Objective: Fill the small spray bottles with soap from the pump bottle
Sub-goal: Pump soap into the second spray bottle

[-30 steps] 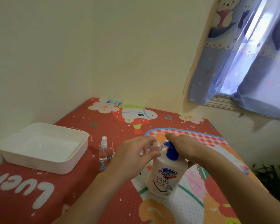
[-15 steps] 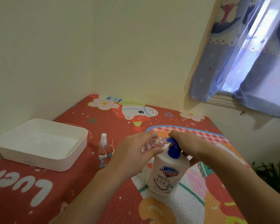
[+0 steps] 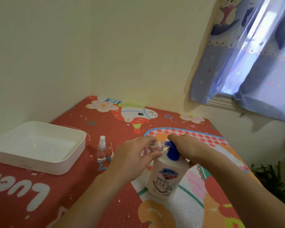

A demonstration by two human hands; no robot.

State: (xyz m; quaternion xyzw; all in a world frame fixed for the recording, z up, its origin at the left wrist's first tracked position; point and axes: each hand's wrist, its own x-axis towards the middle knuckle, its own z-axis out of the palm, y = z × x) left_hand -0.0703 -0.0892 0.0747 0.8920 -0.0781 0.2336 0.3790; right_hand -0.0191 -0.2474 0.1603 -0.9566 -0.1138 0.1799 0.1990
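A white pump bottle with a blue pump head stands on the patterned mat. My left hand grips a small clear spray bottle without its cap, tilted with its mouth at the blue nozzle. My right hand rests on top of the pump head, fingers stretched over it. A second small clear spray bottle with a white spray cap stands upright on the mat, to the left of my left hand.
A white rectangular tray sits at the left on the red cartoon mat. Walls close the back and left sides. A blue curtain hangs over a window at the upper right, a plant below it.
The view has shifted slightly. Both hands stay at the pump head, with the small bottle's mouth kept against the nozzle.
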